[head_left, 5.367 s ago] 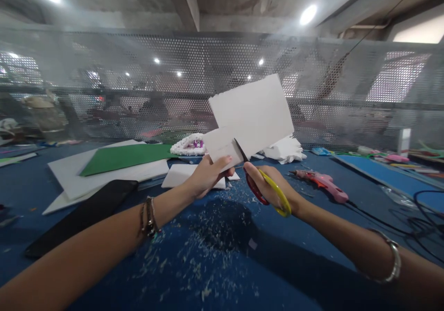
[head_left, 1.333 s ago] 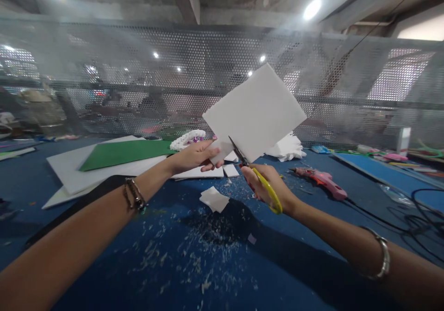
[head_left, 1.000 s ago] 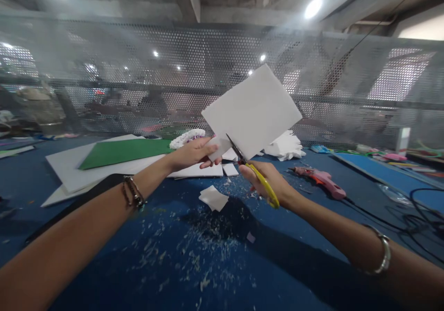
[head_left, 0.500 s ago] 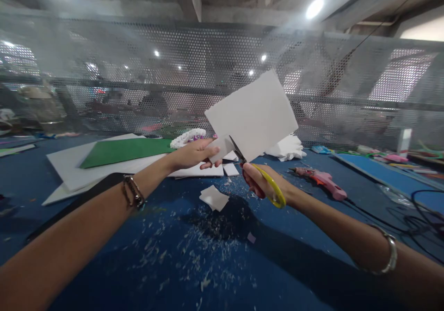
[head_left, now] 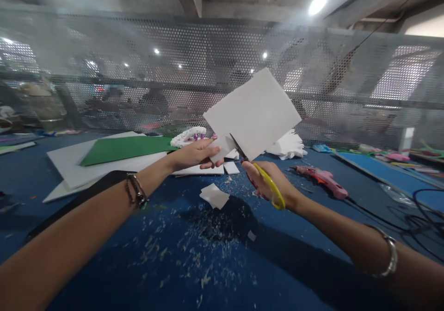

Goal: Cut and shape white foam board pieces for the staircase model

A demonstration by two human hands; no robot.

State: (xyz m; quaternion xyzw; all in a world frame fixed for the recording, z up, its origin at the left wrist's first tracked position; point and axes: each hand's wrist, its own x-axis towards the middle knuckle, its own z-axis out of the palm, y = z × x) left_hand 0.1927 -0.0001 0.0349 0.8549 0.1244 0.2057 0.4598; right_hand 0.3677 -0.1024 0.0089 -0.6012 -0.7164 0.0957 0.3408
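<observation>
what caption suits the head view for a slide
Scissors in the right hand meet a white sheet held by the left hand above a scrap-strewn blue table.

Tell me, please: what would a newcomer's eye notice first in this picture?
Probably the large white rectangular sheet raised in the centre, with the left hand at its lower-left corner and the right hand holding yellow-handled scissors at its lower edge. Next might come the flat, bright green sheet on white sheets at left, and the pink plastic glue gun on the blue table at right.
</observation>
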